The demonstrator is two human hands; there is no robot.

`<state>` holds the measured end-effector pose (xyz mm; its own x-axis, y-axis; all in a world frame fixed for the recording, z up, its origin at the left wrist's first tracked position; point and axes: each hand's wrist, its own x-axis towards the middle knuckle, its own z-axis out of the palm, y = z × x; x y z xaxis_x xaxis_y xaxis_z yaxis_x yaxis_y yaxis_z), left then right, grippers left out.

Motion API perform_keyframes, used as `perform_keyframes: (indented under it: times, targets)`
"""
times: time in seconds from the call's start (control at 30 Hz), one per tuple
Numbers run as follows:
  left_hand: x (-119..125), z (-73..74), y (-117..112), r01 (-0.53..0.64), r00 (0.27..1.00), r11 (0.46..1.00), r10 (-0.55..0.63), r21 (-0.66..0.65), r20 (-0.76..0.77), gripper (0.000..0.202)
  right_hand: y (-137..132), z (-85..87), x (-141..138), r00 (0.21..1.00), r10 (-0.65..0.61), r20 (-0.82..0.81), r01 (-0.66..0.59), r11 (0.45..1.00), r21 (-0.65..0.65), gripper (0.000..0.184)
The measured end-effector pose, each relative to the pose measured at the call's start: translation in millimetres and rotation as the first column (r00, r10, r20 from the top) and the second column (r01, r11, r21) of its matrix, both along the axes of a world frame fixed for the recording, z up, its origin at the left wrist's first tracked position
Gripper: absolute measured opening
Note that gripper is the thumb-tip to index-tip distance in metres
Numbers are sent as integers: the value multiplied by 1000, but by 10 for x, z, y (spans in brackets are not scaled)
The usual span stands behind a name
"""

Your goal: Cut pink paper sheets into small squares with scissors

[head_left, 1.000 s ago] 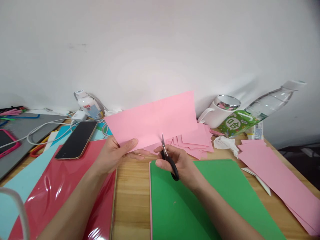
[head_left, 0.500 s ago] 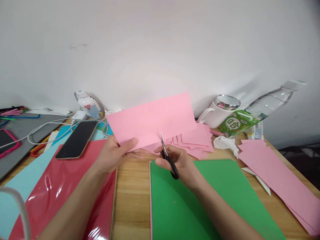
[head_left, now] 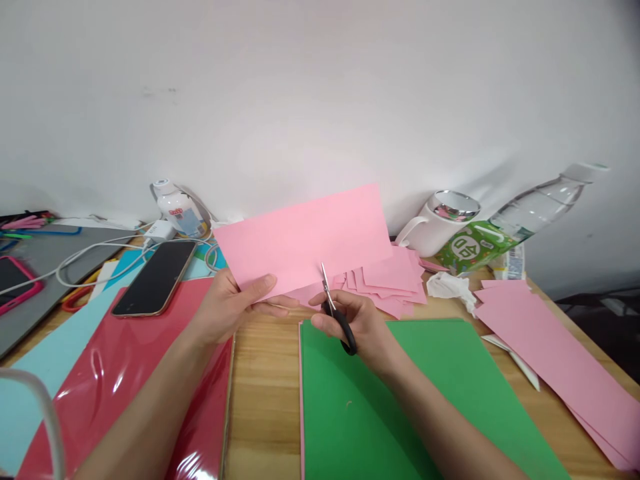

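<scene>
My left hand pinches the lower left edge of a long pink paper strip and holds it up above the wooden table. My right hand grips small black-handled scissors. Their blades point up into the strip's lower edge, near its middle. Behind my right hand lies a pile of cut pink paper pieces. A green sheet lies under my right forearm, and a red sheet in clear wrap under my left.
A phone lies on the red sheet, with white cables and a small white bottle behind it. A white mug, a green packet and a plastic water bottle stand at the back right. Long pink strips lie at right.
The pink strip has shifted slightly to the left and the scissors have crept a little up into its lower edge. Both hands stay in almost the same place.
</scene>
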<state>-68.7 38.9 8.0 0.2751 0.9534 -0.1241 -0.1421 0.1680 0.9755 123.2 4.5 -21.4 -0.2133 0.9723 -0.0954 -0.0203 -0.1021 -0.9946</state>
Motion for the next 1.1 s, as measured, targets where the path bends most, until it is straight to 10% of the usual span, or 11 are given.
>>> perform_keyframes:
  times: [1.1]
  targets:
    - [-2,0,-3,40,998,999,-40,-11,-39,34,-10,28,10,999,16,51,-16,1000,-5,37]
